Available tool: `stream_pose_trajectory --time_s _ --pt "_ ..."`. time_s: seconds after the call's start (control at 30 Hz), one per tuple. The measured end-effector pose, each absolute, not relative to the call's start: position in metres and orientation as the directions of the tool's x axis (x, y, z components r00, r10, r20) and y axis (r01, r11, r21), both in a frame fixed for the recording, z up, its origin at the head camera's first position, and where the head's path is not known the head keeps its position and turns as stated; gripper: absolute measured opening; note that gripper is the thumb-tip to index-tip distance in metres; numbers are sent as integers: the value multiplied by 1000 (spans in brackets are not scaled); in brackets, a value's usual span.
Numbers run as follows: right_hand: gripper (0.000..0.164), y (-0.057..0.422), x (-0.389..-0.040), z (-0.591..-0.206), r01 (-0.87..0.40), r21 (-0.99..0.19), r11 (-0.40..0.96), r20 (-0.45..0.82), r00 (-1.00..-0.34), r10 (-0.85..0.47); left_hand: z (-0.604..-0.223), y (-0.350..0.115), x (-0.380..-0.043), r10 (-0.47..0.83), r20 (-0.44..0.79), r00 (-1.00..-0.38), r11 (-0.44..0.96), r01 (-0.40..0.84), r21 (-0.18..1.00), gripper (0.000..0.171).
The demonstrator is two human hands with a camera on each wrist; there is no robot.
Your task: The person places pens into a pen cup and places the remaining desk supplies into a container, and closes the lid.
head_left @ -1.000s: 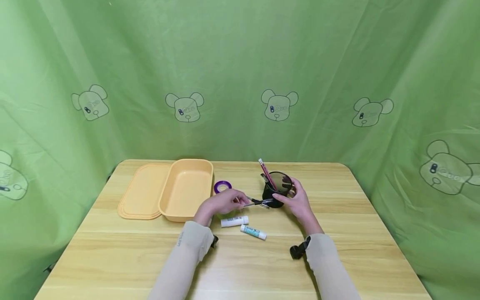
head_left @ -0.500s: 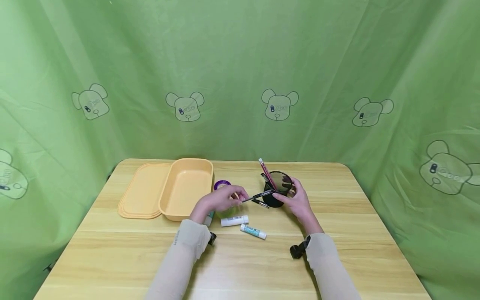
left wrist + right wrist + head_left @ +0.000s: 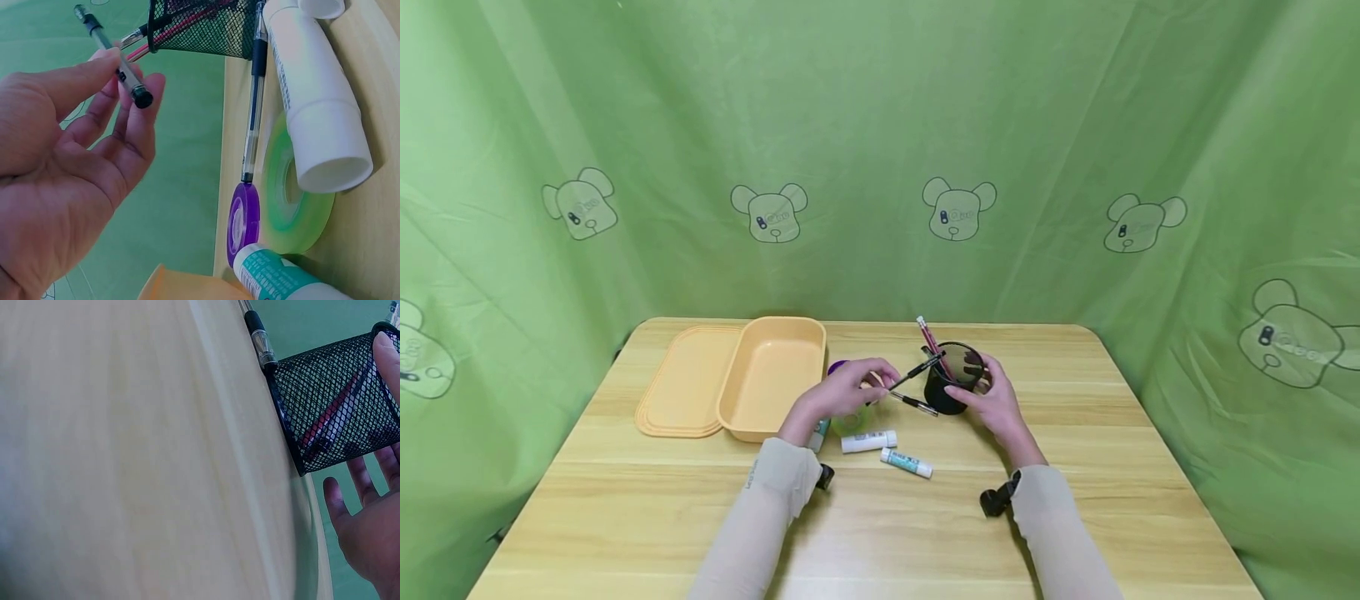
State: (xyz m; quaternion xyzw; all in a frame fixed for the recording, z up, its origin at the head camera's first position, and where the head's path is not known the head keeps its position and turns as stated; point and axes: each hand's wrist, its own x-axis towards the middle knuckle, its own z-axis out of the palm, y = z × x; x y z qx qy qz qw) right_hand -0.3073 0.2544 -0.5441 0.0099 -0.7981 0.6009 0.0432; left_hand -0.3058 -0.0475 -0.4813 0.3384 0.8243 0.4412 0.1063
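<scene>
Between thumb and fingers, my left hand (image 3: 842,393) pinches a black-and-clear pen (image 3: 128,81), tilted up toward the pen holder. My right hand (image 3: 998,407) grips the black mesh pen holder (image 3: 340,400) from its right side, thumb at the front. That holder stands upright on the table. Red pencils (image 3: 928,335) with white ends and another pen lean inside it. A second pen (image 3: 255,119) lies on the table, one end near the holder's base. In the head view, my left hand partly hides the tape rolls.
Left of the hands sits an open orange box (image 3: 733,375), its lid (image 3: 681,387) flat beside it. A purple tape roll (image 3: 244,215), a green tape roll (image 3: 306,228), a white glue stick (image 3: 868,442) and teal-labelled glue sticks (image 3: 906,462) lie nearby. Green curtains surround the table.
The pen in my left hand has swung from nearly level to tilted, its far end rising to the holder's rim. My left hand has lifted slightly. The right hand stays on the holder.
</scene>
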Motion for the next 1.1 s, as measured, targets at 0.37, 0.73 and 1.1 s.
stream_pose_trajectory --time_s 0.37,0.73,1.1 --pt "84 252 -299 -530 -73 -966 249 73 -997 -10 -482 -45 -306 589 152 -793 310 396 864 25" --pt "88 245 -288 -514 -62 -966 253 61 -998 -11 -487 -38 -307 559 206 -803 202 373 906 28" --pt "84 246 -290 -517 -109 -966 235 107 -994 -22 -485 -23 -305 469 183 -864 63 239 969 32"
